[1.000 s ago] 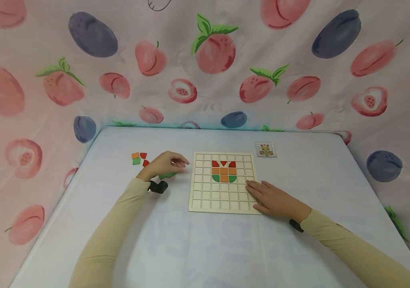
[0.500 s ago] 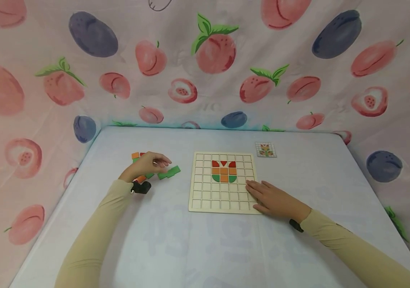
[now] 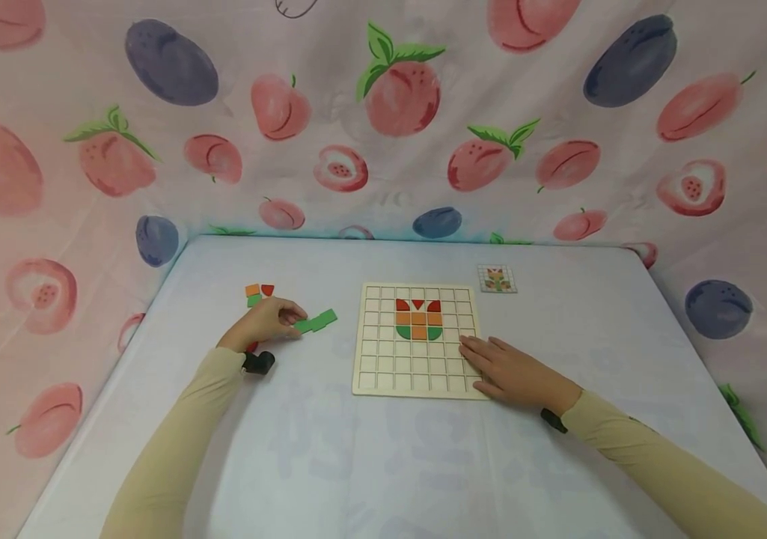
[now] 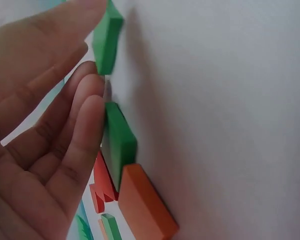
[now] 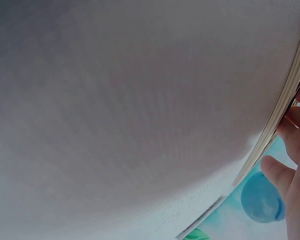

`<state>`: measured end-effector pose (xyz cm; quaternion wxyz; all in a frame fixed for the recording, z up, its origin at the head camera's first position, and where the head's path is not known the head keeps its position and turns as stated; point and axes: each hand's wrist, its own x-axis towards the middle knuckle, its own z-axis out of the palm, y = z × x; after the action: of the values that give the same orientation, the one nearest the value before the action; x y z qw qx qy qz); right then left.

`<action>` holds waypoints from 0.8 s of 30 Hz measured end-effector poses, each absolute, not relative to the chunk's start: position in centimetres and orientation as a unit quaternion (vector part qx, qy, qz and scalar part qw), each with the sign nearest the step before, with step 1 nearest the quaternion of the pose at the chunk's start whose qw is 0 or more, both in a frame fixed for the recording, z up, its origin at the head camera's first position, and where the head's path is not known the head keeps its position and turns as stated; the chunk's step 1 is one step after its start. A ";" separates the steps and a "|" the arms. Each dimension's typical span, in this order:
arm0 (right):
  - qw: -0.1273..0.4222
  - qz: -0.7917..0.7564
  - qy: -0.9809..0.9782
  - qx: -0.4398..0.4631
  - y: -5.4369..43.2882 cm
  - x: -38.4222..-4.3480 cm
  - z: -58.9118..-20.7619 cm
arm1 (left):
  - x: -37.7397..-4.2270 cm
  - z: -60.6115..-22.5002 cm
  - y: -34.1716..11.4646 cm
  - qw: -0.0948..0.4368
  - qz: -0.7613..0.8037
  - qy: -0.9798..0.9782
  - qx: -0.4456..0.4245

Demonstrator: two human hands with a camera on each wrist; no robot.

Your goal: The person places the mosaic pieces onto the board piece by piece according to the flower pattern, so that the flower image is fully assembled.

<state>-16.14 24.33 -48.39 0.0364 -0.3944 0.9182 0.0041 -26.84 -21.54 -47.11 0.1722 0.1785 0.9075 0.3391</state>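
green tile row [image 3: 324, 321], lengthwise toward grid board [image 3: 386, 366]

Pale tabletop [image 3: 370, 471] spread before me, pinkish-white cloth [image 3: 396, 168] hanging behind and down both sides, big pink peaches [image 3: 403, 99], dark blue plums [image 3: 172, 62] and green leaves [image 3: 417, 52] printed across it, bluish tint edging the tabletop's far side.

Site: a screened-off tabletop area. Fruit-printed cloth [image 3: 396, 176] encloses the white-covered table [image 3: 410, 464] at back and both sides; room type cannot be determined.
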 end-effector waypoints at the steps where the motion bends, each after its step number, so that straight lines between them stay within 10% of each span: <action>1: 0.038 0.004 0.919 -0.393 24.3 -16.2 -48.4 | -26.8 -47.0 -21.6 0.171 0.336 0.909 0.179; 24: 0.041 0.011 0.919 -0.392 24.6 -16.1 -48.6 | -26.2 -47.0 -21.6 0.150 0.291 0.929 0.172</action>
<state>-16.14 24.58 -48.57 0.0408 -0.3921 0.9190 0.0108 -26.24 -21.60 -47.00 0.1499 0.1723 0.9290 0.2913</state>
